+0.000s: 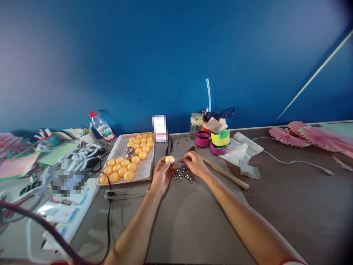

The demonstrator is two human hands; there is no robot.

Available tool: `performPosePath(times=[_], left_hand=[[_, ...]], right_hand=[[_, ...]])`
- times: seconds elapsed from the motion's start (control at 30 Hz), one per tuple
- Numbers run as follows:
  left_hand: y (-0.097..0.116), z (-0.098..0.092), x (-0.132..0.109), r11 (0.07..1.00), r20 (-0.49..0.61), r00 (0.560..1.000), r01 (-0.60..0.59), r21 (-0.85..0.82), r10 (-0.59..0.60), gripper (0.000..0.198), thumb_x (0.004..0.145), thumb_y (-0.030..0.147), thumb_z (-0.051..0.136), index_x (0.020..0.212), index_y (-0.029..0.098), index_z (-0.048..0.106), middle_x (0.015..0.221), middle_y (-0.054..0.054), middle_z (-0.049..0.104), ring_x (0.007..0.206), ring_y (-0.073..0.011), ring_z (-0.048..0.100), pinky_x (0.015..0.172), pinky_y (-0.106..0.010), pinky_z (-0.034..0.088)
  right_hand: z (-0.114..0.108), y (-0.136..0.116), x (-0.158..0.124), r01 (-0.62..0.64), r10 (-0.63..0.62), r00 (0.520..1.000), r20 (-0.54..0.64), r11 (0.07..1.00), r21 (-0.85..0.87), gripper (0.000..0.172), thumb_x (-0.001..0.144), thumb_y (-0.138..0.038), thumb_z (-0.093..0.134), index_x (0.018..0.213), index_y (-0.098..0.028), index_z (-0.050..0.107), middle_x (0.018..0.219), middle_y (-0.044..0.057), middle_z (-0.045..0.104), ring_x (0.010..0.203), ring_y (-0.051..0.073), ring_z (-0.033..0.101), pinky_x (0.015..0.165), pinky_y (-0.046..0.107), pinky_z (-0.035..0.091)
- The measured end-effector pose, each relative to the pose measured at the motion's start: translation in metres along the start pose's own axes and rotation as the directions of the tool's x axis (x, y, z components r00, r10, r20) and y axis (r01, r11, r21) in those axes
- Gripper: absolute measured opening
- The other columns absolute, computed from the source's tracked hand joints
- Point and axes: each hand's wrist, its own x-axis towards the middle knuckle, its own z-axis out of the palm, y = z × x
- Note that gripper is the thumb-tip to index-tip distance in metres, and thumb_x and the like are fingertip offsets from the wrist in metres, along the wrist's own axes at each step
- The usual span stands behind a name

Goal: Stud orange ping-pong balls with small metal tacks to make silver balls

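Note:
My left hand is closed around a small orange ball, held up just above the table. My right hand is pinched on a thin metal tool whose tip points at the ball. Under and between both hands lies a heap of small shiny silver beads. To the left, a pale tray carries several more orange balls and two silver-coated ones.
A wooden stick lies right of my right hand. Behind are tape rolls, a glass jar, a water bottle, a white cable and pink paper fans. Cables and papers clutter the left side.

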Motion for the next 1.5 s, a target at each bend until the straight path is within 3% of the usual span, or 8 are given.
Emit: performPosePath(times=[0.17, 0.3, 0.5, 0.9, 1.07, 1.17, 1.33, 1.5], left_hand=[[0.002, 0.002, -0.001, 1.000, -0.003, 1.000, -0.001, 0.004, 0.001, 0.036, 0.070, 0.029, 0.073, 0.100, 0.020, 0.056, 0.090, 0.000, 0.064, 0.068, -0.0103, 0.062, 0.069, -0.025, 0.048], [0.002, 0.001, -0.001, 1.000, -0.006, 1.000, -0.004, 0.001, 0.004, 0.035, 0.070, 0.029, 0.073, 0.100, 0.020, 0.056, 0.090, -0.001, 0.065, 0.068, -0.0105, 0.062, 0.070, -0.025, 0.048], [0.001, 0.001, -0.001, 1.000, 0.002, 1.000, -0.013, -0.022, 0.013, 0.033, 0.070, 0.028, 0.073, 0.098, 0.020, 0.057, 0.091, -0.001, 0.065, 0.068, -0.0104, 0.062, 0.069, -0.026, 0.048], [0.001, 0.001, 0.000, 1.000, -0.005, 1.000, -0.002, -0.022, 0.002, 0.034, 0.069, 0.028, 0.074, 0.098, 0.019, 0.057, 0.090, -0.001, 0.065, 0.068, -0.0108, 0.062, 0.070, -0.027, 0.047], [0.000, -0.001, 0.001, 1.000, -0.001, 1.000, -0.004, -0.009, 0.004, 0.035, 0.070, 0.028, 0.073, 0.099, 0.019, 0.057, 0.090, -0.001, 0.065, 0.068, -0.0108, 0.062, 0.070, -0.026, 0.047], [0.001, -0.001, 0.000, 1.000, -0.006, 1.000, -0.005, 0.002, 0.005, 0.037, 0.069, 0.028, 0.074, 0.100, 0.020, 0.056, 0.091, -0.002, 0.065, 0.070, -0.0114, 0.062, 0.072, -0.027, 0.048], [0.002, 0.000, -0.001, 1.000, 0.003, 1.000, -0.009, 0.005, 0.009, 0.038, 0.067, 0.026, 0.075, 0.099, 0.020, 0.055, 0.091, -0.002, 0.065, 0.073, -0.0129, 0.063, 0.077, -0.030, 0.049], [0.003, 0.000, -0.001, 1.000, 0.010, 1.000, -0.002, -0.001, 0.002, 0.039, 0.066, 0.025, 0.076, 0.098, 0.020, 0.054, 0.091, -0.001, 0.065, 0.073, -0.0128, 0.064, 0.078, -0.030, 0.048]], right_hand=[[0.000, -0.001, 0.003, -0.002, 0.006, 1.000, -0.017, 0.970, 0.242, 0.010, 0.075, -0.029, 0.048, 0.075, -0.019, 0.051, 0.067, -0.001, 0.059, 0.047, 0.009, 0.044, 0.048, 0.023, 0.033], [-0.003, 0.000, 0.002, 0.136, -0.138, 0.990, -0.013, 0.984, -0.115, 0.019, 0.081, -0.032, 0.048, 0.080, -0.018, 0.061, 0.075, 0.003, 0.062, 0.067, 0.014, 0.055, 0.065, 0.027, 0.041], [0.006, 0.000, -0.009, 0.227, -0.153, 0.974, 0.168, 0.709, -0.668, 0.029, 0.084, -0.024, 0.050, 0.108, -0.018, 0.065, 0.105, 0.011, 0.062, 0.103, 0.025, 0.051, 0.088, 0.037, 0.032], [0.014, -0.005, -0.014, 0.241, -0.173, 0.970, 0.169, 0.649, -0.721, 0.017, 0.083, -0.015, 0.045, 0.079, -0.017, 0.062, 0.091, 0.009, 0.065, 0.092, 0.021, 0.055, 0.080, 0.035, 0.027], [0.014, -0.005, -0.010, 0.206, -0.228, 0.973, 0.017, 0.838, -0.505, 0.015, 0.078, -0.012, 0.043, 0.080, -0.016, 0.058, 0.086, 0.009, 0.064, 0.084, 0.019, 0.057, 0.077, 0.033, 0.034], [0.013, -0.008, -0.007, 0.026, -0.031, 0.999, -0.035, 0.989, -0.148, 0.011, 0.075, -0.016, 0.043, 0.077, -0.019, 0.054, 0.062, 0.001, 0.058, 0.058, 0.014, 0.053, 0.059, 0.027, 0.037], [0.015, -0.016, -0.008, -0.096, 0.089, 0.995, 0.035, 0.940, 0.327, 0.005, 0.072, -0.025, 0.047, 0.072, -0.020, 0.045, 0.056, -0.006, 0.049, 0.041, 0.008, 0.041, 0.043, 0.022, 0.026], [0.014, -0.014, -0.007, -0.082, 0.065, 0.996, 0.059, 0.925, 0.372, 0.018, 0.073, -0.030, 0.049, 0.084, -0.017, 0.055, 0.057, -0.005, 0.053, 0.048, 0.009, 0.048, 0.050, 0.022, 0.034]])
